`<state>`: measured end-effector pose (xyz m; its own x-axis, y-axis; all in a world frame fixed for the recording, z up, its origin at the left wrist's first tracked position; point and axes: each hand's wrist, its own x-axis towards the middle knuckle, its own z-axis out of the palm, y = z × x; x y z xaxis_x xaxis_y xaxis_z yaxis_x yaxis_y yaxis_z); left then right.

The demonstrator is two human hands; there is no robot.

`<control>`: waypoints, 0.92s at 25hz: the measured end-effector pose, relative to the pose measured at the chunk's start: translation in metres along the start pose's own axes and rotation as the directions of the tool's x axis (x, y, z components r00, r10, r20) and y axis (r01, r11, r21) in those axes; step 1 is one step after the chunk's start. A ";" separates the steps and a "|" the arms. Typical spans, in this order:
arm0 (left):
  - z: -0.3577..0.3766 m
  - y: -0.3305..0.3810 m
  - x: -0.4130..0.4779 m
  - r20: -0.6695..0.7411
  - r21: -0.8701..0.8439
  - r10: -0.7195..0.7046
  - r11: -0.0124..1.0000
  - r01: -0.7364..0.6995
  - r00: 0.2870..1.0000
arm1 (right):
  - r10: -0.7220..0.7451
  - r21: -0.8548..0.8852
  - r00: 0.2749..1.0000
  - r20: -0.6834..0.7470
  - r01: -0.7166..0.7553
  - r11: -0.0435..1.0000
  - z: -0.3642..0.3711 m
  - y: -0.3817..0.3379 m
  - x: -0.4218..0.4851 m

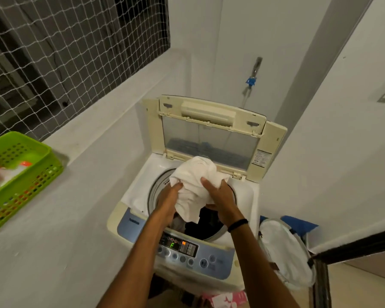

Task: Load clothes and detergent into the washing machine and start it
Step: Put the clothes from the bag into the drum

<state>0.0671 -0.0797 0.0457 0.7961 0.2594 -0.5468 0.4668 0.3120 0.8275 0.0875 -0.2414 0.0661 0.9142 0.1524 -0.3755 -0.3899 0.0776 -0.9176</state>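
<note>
A top-loading washing machine [133, 192] stands in the corner with its lid [211, 136] raised. Over the open drum I hold a bunched white garment [195, 176]. My left hand [170, 196] grips its left side and my right hand [218, 192] grips its right side. Dark clothes [206, 225] lie inside the drum beneath the garment. The control panel [182, 247] at the front is lit and shows a green "F".
A green perforated basket [20, 172] with packets sits on the white ledge at the left. A white-lined laundry hamper [285, 250] stands right of the machine. A tap with a blue fitting [252, 80] is on the back wall. Pink fabric [225, 298] lies below the panel.
</note>
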 end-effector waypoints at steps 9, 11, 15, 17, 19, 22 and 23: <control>-0.031 -0.034 0.083 -0.147 0.531 -0.130 0.826 0.189 0.981 | 0.179 -0.724 0.937 -0.301 -0.347 0.596 -0.005 0.102 0.074; -0.038 -0.040 0.105 -0.122 0.489 -0.177 0.845 0.214 0.977 | 0.175 -0.683 0.947 -0.270 -0.316 0.658 0.004 0.117 0.078; -0.034 -0.026 0.130 0.059 0.200 -0.400 0.902 0.382 0.915 | 0.409 -0.031 0.887 -0.212 -0.425 0.905 0.022 0.131 0.099; -0.027 -0.021 0.153 0.157 0.064 -0.446 0.895 0.441 0.881 | 0.449 0.294 0.874 -0.184 -0.387 0.874 0.030 0.138 0.122; -0.013 -0.016 0.176 0.216 -0.030 -0.475 0.870 0.492 0.853 | 0.466 0.461 0.865 -0.187 -0.342 0.819 0.033 0.129 0.142; 0.013 -0.013 0.209 0.262 -0.087 -0.505 0.836 0.541 0.822 | 0.480 0.600 0.850 -0.215 -0.273 0.752 0.032 0.116 0.177; 0.020 -0.015 0.219 0.262 -0.118 -0.517 0.821 0.559 0.815 | 0.485 0.626 0.846 -0.222 -0.258 0.736 0.031 0.114 0.189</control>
<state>0.2419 -0.0463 -0.0838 0.5084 -0.1898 -0.8400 0.7825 0.5090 0.3586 0.2120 -0.1734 -0.1053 0.6083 -0.0523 -0.7920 -0.5922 0.6345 -0.4967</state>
